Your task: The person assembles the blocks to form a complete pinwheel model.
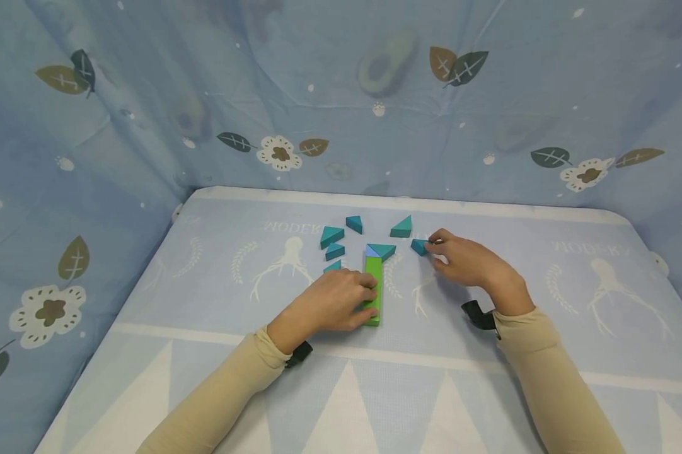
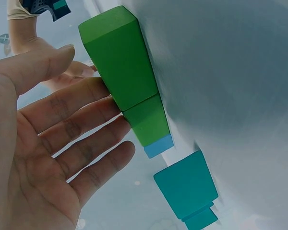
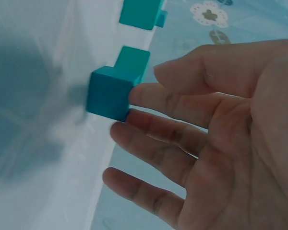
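Two green blocks (image 2: 120,62) lie end to end in a row, capped by a small light blue triangular block (image 1: 371,252). Beside that tip is a teal triangular block (image 1: 383,250). My left hand (image 1: 336,300) rests its fingertips against the side of the green blocks, fingers nearly straight and thumb apart. Farther right, the fingertips of my right hand (image 1: 470,262) touch a dark teal triangular block (image 3: 108,93) lying on the mat. The right thumb stands away from that block in the right wrist view.
Left of the row lie several loose teal blocks, among them a triangle (image 1: 332,236), a smaller one (image 1: 335,251) and a darker one (image 1: 355,223). Another teal triangle (image 1: 401,227) lies behind, to the right. A patterned mat (image 1: 205,353) covers the table; a blue curtain (image 1: 341,75) hangs behind.
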Demonstrator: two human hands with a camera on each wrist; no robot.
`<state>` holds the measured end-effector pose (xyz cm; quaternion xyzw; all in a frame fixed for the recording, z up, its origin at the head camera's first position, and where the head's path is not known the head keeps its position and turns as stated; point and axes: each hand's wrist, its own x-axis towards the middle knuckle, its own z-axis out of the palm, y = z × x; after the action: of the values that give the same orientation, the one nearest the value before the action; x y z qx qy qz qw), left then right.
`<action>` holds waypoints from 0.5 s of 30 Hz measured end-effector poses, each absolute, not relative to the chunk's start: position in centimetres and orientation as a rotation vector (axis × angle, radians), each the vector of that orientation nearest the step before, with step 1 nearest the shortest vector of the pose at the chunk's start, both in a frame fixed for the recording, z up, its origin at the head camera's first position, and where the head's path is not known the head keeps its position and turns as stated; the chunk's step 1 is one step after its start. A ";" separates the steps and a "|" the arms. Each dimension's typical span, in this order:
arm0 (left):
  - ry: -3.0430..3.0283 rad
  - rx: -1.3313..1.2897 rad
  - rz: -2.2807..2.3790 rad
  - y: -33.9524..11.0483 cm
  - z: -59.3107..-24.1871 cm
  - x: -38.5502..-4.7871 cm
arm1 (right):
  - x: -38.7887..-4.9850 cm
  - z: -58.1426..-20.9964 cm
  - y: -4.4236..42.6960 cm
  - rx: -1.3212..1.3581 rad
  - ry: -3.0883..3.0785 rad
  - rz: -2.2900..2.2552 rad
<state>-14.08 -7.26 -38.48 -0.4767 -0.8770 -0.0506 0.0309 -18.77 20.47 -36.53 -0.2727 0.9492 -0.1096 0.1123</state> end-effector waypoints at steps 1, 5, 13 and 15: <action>-2.702 -1.469 -0.156 -7.3 -38.5 -14.1 | -18.8 -36.6 20.3 -0.797 2.789 -0.318; -2.705 -1.466 -0.167 -7.4 -38.5 -14.1 | -18.9 -37.3 19.4 -0.774 2.802 -0.324; -2.703 -1.466 -0.177 -7.3 -38.5 -14.1 | -19.0 -38.6 18.3 -0.816 2.857 -0.378; -2.700 -1.467 -0.172 -7.3 -38.5 -14.2 | -19.0 -38.9 18.1 -0.816 2.874 -0.390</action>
<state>-14.17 -7.31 -38.54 -0.4764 -0.8769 -0.0559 0.0320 -18.99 18.14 -38.90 -0.2704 0.9519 -0.1293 0.0643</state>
